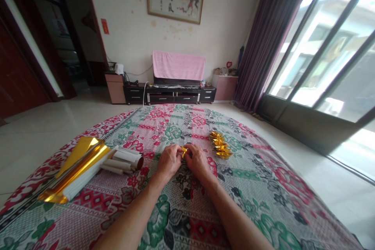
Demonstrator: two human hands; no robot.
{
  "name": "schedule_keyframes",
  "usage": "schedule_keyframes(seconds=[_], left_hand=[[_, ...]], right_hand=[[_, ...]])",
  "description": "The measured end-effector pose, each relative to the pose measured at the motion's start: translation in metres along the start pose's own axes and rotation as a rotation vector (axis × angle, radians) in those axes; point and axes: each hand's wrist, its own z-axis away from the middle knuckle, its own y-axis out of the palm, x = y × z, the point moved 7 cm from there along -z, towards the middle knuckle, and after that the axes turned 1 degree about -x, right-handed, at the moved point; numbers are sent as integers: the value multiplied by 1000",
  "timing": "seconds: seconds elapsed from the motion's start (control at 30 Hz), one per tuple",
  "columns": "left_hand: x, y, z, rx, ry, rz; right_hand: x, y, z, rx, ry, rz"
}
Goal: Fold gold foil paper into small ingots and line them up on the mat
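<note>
Between my two hands, over the middle of the flowered cloth, is a small piece of gold foil paper (pixel 184 150). My left hand (pixel 170 159) pinches it from the left, its fingertips closed. From the other side my right hand (pixel 197 160) grips it too, with the fingers bent round. Most of the piece is covered by my fingers, so its exact shape is hidden. To the right of my hands stands a row of several folded gold paper ingots (pixel 220 146). Off to the left lie gold foil sheets (pixel 88 164), partly rolled, beside several pale paper rolls (pixel 124 160).
A red, green and grey flowered cloth (pixel 164 207) spreads under everything. Beyond it, against the wall, are a low black cabinet (pixel 172 97) and a pink cloth (pixel 178 65) draped over something. A purple curtain (pixel 263 35) and large window panes are on the right.
</note>
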Motion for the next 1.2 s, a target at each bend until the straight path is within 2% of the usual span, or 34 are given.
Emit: schedule_keyframes(seconds=[0.67,0.87,1.0,1.13,1.2], left_hand=[[-2,-2,0,-16,18,-8],[1,-7,1,-12,17,107],[9,-17,1,-107,-10,214],[18,-28,2,-270,-44,54],[19,-26,1,-248,-26,-35]], right_hand=[[-2,3,-2,11,66,31],[0,0,0,-8,36,31],[3,-3,2,-33,-3,30],[6,-4,4,-25,-5,47],[7,-5,4,-14,3,61]])
